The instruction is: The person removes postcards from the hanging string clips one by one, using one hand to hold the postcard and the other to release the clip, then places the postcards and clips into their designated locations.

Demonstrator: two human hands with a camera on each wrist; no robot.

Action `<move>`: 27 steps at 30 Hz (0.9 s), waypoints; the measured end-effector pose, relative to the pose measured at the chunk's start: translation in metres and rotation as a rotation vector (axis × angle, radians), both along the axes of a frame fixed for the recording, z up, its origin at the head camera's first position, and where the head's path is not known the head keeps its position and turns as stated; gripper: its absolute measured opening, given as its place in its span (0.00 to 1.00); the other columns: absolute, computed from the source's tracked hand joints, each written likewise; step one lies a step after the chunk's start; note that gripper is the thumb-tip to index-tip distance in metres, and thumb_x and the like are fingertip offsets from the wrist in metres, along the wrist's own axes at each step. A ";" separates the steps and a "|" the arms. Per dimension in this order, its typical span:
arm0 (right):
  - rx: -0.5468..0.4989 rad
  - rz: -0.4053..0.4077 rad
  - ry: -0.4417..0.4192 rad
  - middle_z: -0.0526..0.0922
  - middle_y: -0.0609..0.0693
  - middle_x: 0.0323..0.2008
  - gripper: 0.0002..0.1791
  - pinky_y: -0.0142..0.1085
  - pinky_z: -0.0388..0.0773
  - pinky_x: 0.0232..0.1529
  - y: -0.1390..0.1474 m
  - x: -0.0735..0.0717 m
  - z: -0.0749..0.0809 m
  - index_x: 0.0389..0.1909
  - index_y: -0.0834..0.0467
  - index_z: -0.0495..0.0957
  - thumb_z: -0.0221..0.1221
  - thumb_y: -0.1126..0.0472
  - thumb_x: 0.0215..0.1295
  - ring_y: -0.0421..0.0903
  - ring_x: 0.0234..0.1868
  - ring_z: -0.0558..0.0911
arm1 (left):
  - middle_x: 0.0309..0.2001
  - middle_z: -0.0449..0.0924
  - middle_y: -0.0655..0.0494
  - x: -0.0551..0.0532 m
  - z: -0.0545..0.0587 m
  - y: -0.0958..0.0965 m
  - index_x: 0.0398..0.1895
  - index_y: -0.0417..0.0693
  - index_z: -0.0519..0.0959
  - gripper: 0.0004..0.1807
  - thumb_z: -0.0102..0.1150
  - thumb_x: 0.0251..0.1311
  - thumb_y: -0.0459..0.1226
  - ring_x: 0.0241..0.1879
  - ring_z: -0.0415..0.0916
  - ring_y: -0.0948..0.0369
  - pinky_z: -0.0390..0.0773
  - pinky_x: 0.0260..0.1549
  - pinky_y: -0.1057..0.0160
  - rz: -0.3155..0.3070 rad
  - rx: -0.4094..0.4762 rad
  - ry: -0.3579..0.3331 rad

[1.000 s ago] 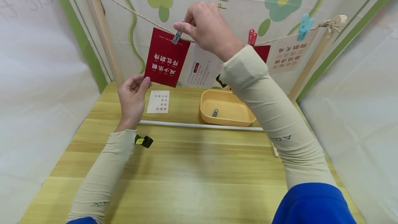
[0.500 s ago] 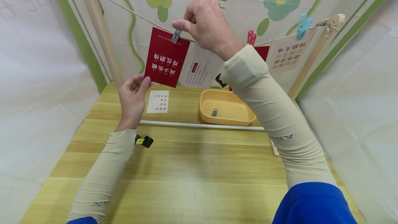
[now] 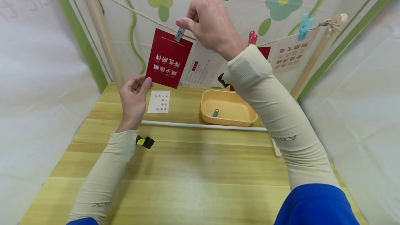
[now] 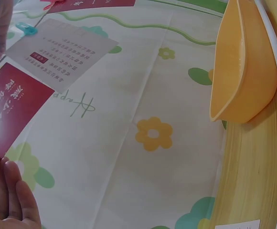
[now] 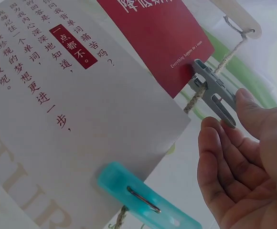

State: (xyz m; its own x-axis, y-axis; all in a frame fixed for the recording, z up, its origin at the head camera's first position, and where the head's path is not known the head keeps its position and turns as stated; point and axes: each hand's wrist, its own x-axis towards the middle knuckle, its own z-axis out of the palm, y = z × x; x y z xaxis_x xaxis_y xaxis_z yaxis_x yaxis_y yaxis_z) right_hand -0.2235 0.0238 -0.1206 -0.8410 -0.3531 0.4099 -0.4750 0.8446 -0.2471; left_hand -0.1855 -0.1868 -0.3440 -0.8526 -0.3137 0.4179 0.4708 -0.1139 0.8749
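My left hand (image 3: 132, 96) pinches the lower left corner of a red card (image 3: 169, 58) with white lettering, between thumb and fingers. At the card's top edge, my right hand (image 3: 212, 23) pinches the handles of a grey clothespin (image 3: 179, 34) on the twine (image 3: 137, 12). The right wrist view has the clothespin's tip (image 5: 198, 64) at the red card's edge, with twine running through the clip. Beside it hangs a white printed card (image 5: 81, 105), held on the twine by a turquoise clothespin (image 5: 143, 198).
Wooden posts (image 3: 101, 32) carry the twine at both ends. Farther right hang a red clothespin (image 3: 252, 37) and a blue clothespin (image 3: 304, 27) with cards. A yellow tray (image 3: 229, 121) holds another grey clothespin (image 3: 215, 113). A small white card (image 3: 158, 101) lies on the table (image 3: 187, 176).
The grey clothespin has shifted slightly up and right against the red card, uncovering the small print along its top. My left hand keeps its hold on the corner.
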 end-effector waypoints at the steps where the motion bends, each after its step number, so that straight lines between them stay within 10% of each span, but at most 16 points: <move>1: -0.001 -0.002 0.001 0.87 0.49 0.35 0.22 0.27 0.74 0.35 0.000 0.000 0.000 0.43 0.56 0.88 0.59 0.41 0.74 0.39 0.34 0.77 | 0.39 0.85 0.56 0.000 0.000 0.000 0.48 0.43 0.84 0.08 0.65 0.72 0.36 0.40 0.84 0.62 0.86 0.48 0.71 0.002 -0.003 0.000; 27: -0.042 0.020 0.098 0.90 0.49 0.39 0.21 0.25 0.77 0.40 0.010 0.006 0.004 0.46 0.57 0.88 0.60 0.43 0.75 0.38 0.40 0.80 | 0.41 0.85 0.56 0.002 0.001 0.000 0.52 0.40 0.83 0.13 0.65 0.72 0.39 0.44 0.84 0.57 0.85 0.50 0.71 0.016 -0.034 -0.023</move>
State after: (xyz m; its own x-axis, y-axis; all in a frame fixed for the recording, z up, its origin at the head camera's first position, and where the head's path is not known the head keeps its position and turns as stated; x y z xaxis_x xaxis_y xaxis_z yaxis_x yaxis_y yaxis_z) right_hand -0.2178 0.0339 -0.1170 -0.7889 -0.3503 0.5049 -0.5154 0.8246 -0.2331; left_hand -0.1832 -0.1865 -0.3434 -0.8572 -0.3135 0.4086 0.4517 -0.0768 0.8889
